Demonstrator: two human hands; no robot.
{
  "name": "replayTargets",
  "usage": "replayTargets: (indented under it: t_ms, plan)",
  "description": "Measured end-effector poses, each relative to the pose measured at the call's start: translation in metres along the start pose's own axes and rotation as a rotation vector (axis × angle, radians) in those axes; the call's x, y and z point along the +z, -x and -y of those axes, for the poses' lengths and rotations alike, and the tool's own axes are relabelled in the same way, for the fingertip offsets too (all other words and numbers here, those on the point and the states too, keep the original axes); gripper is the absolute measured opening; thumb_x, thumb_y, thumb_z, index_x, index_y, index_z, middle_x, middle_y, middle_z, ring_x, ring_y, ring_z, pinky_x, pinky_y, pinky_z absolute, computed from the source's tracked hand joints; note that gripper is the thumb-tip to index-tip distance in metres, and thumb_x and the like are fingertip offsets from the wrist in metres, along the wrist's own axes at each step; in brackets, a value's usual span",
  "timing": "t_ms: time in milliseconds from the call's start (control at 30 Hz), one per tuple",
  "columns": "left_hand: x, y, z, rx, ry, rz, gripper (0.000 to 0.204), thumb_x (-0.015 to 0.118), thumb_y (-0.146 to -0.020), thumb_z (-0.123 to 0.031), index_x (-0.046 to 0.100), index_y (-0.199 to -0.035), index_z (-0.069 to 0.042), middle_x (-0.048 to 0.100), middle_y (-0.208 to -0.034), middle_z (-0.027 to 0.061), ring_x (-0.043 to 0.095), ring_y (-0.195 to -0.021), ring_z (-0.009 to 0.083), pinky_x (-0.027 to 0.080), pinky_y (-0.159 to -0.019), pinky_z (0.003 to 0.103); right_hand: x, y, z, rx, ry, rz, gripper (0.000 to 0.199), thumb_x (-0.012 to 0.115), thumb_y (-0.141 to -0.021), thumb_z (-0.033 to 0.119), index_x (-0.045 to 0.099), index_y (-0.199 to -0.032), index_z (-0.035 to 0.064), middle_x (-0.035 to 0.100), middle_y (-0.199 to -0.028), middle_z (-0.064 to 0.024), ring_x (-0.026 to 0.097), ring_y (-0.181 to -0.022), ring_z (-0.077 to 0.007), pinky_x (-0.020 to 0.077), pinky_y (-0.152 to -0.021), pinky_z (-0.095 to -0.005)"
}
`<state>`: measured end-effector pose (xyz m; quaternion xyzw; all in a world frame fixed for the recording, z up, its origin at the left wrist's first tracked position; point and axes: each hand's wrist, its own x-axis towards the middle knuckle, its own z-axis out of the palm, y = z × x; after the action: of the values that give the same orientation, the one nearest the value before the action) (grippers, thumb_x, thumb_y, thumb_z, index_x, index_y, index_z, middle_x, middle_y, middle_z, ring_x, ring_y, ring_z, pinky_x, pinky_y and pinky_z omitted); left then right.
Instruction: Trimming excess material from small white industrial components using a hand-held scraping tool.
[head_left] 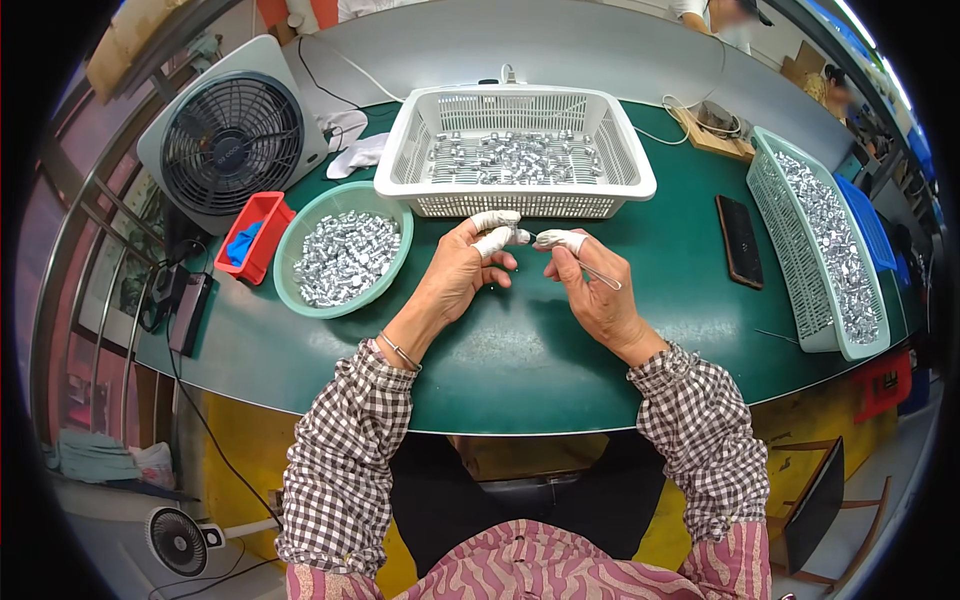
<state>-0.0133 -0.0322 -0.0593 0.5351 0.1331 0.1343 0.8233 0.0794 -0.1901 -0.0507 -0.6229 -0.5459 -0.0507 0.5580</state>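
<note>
My left hand (462, 270) has white tape wrapped on its thumb and forefinger and pinches a small silver metal part (524, 238) above the green table mat (520, 340). My right hand (595, 285), with a taped forefinger too, grips thin metal tweezers (598, 275) whose tip meets that part. Both hands sit just in front of the white plastic basket (412, 130), which holds several rows of silver parts. A teal round bowl (290, 240) full of loose silver parts lies to the left of my left hand.
A grey fan (232, 140) stands at the back left, a small red bin (262, 215) beside the bowl. A black phone (740, 240) lies right of my hands. A pale green basket (780, 190) of silver parts fills the right side. Other people stand at the far edge.
</note>
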Motion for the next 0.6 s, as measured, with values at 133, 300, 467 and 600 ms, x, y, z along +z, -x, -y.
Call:
replayTargets:
  t_ms: [133,300,467,600]
  plan:
    - [0.0036,0.0016,0.0000,-0.002,-0.065,-0.011,0.029,0.055,-0.088,-0.012,0.051,-0.114,-0.001,0.059,-0.094,0.0078,0.056,-0.066,0.0106,0.049,-0.049,0.021,0.0017,-0.0009,-0.0005,-0.004,-0.009,0.029,0.015,0.049,-0.090,0.007,0.059,-0.095,-0.0029,0.058,-0.076,-0.0070,0.056,-0.061,-0.0117,0.0451,-0.054,-0.0230]
    - [0.0037,0.0021,0.0000,-0.005,-0.103,0.007,0.029,0.056,-0.087,-0.013,0.051,-0.113,-0.001,0.060,-0.093,0.0081,0.056,-0.066,0.0105,0.049,-0.049,0.021,0.0025,0.0000,0.0009,0.048,-0.047,0.044,0.015,0.049,-0.090,0.007,0.060,-0.095,-0.0024,0.058,-0.076,-0.0065,0.056,-0.061,-0.0111,0.0448,-0.054,-0.0224]
    - [0.0027,0.0023,0.0017,-0.011,-0.109,0.012,0.029,0.057,-0.086,-0.014,0.051,-0.112,-0.001,0.060,-0.093,0.0081,0.056,-0.066,0.0104,0.049,-0.050,0.021,0.0028,-0.0003,0.0007,0.056,-0.032,0.058,0.015,0.049,-0.090,0.007,0.060,-0.095,-0.0019,0.057,-0.075,-0.0060,0.055,-0.061,-0.0104,0.0444,-0.053,-0.0222]
    - [0.0043,0.0034,0.0005,-0.013,-0.111,0.010,0.028,0.057,-0.086,-0.014,0.052,-0.111,-0.002,0.061,-0.093,0.0077,0.055,-0.066,0.0104,0.049,-0.051,0.022,0.0032,0.0000,0.0003,0.059,-0.034,0.063,0.015,0.049,-0.090,0.008,0.060,-0.095,-0.0016,0.057,-0.073,-0.0054,0.055,-0.061,-0.0098,0.0439,-0.053,-0.0222]
